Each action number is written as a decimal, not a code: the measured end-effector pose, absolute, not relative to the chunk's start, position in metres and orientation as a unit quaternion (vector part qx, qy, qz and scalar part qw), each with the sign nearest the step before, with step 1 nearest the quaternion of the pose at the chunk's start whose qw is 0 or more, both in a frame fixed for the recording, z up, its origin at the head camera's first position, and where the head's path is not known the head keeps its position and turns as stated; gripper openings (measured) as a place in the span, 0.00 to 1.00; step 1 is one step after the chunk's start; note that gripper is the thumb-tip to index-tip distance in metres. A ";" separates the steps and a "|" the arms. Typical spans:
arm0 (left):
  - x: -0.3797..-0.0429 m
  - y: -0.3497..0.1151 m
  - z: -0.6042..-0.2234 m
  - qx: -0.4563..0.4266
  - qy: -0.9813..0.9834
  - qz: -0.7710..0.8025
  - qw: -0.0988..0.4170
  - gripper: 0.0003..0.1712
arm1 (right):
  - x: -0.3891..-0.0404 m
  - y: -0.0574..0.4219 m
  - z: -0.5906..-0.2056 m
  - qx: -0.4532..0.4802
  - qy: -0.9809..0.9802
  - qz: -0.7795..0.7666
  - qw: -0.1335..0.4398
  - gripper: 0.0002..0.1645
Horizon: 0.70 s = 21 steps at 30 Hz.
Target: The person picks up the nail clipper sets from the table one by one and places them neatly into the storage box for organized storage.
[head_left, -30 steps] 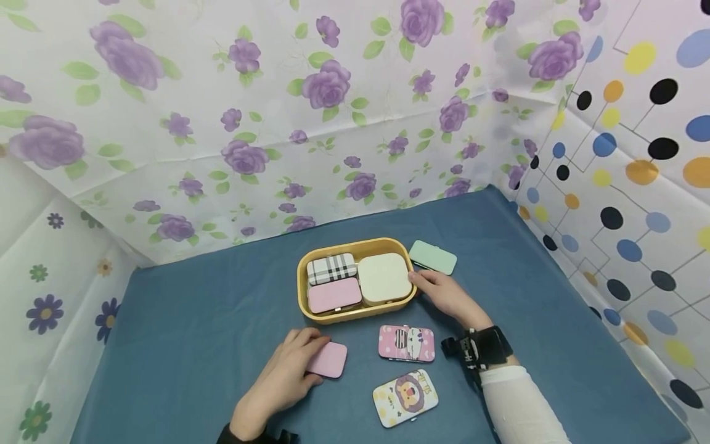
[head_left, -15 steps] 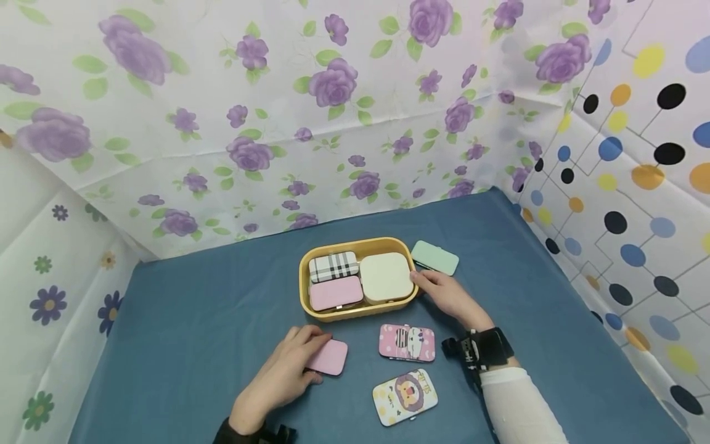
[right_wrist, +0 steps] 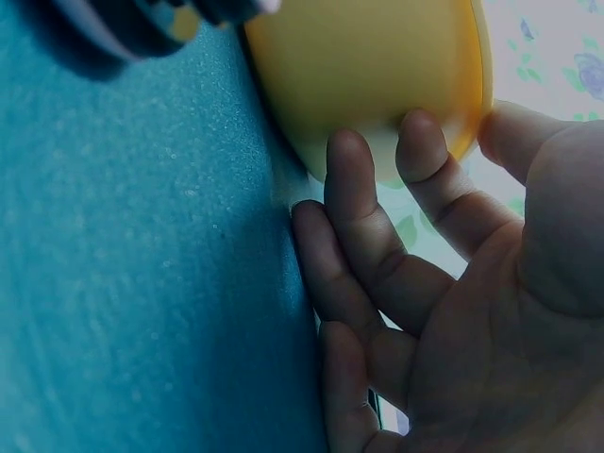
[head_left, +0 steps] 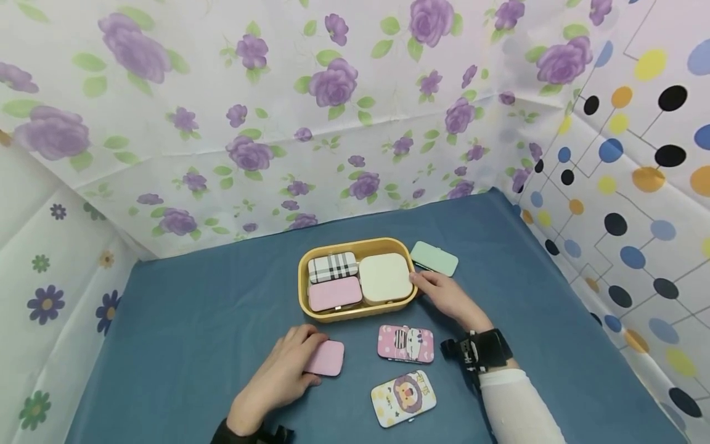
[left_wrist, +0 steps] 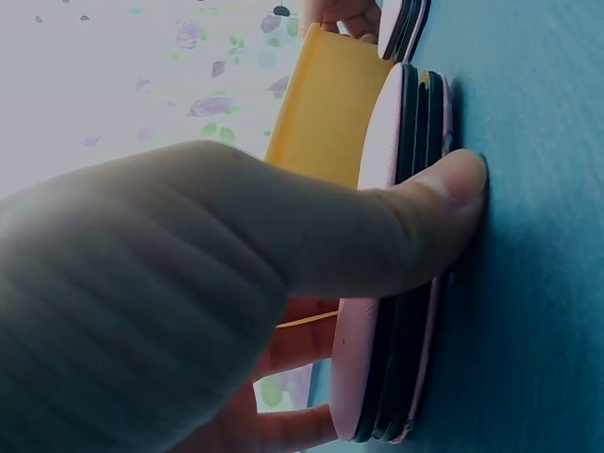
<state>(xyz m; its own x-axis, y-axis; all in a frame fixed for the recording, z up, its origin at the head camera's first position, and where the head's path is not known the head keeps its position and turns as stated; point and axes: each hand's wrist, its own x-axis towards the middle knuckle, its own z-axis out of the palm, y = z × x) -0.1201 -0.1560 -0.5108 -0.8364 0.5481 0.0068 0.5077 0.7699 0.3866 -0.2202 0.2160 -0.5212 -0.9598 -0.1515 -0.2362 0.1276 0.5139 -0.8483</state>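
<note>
A plain pink flat case (head_left: 327, 358) with rounded corners lies on the blue cloth. My left hand (head_left: 285, 364) grips it, thumb along the near side and fingers at the far side; the left wrist view shows dark layers between its pink covers (left_wrist: 354, 359). In the yellow basket (head_left: 344, 316) sit a plaid case (head_left: 333, 267), another pink case (head_left: 334, 294) and a cream, rounded square box (head_left: 385, 278). At the basket's right end my right hand (head_left: 446, 299) pinches the rim, with the thumb at the edge and fingertips (right_wrist: 422, 142) against the outer wall.
Right of the basket lies a mint green case (head_left: 434, 258), close to the right hand. Nearer are a pink case with a cartoon print (head_left: 406, 343) and a white case with a lion print (head_left: 403, 399). Patterned curtains (head_left: 333, 154) border the blue cloth (head_left: 194, 320).
The pink case under the left hand has shifted very slightly left with the hand. The right hand stays at the basket's rim.
</note>
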 end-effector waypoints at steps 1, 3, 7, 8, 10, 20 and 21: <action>-0.120 -0.156 -0.510 0.281 0.939 0.189 0.056 0.41 | -0.220 0.216 -0.521 -0.006 0.858 -0.492 0.144 0.33; -0.120 -0.157 -0.510 0.280 0.939 0.189 0.061 0.41 | -0.219 0.217 -0.522 -0.007 0.859 -0.491 0.148 0.34; -0.120 -0.158 -0.507 0.279 0.938 0.196 0.057 0.41 | -0.219 0.216 -0.521 -0.010 0.858 -0.493 0.142 0.33; -0.120 -0.158 -0.506 0.280 0.938 0.199 0.055 0.42 | -0.220 0.216 -0.521 -0.011 0.858 -0.494 0.140 0.33; -0.121 -0.158 -0.505 0.281 0.937 0.204 0.049 0.42 | -0.220 0.216 -0.520 -0.010 0.858 -0.495 0.137 0.33; -0.121 -0.159 -0.503 0.278 0.941 0.192 0.018 0.40 | -0.220 0.216 -0.519 -0.005 0.858 -0.494 0.140 0.32; -0.121 -0.159 -0.504 0.278 0.941 0.190 0.017 0.40 | -0.220 0.216 -0.519 -0.005 0.858 -0.494 0.140 0.32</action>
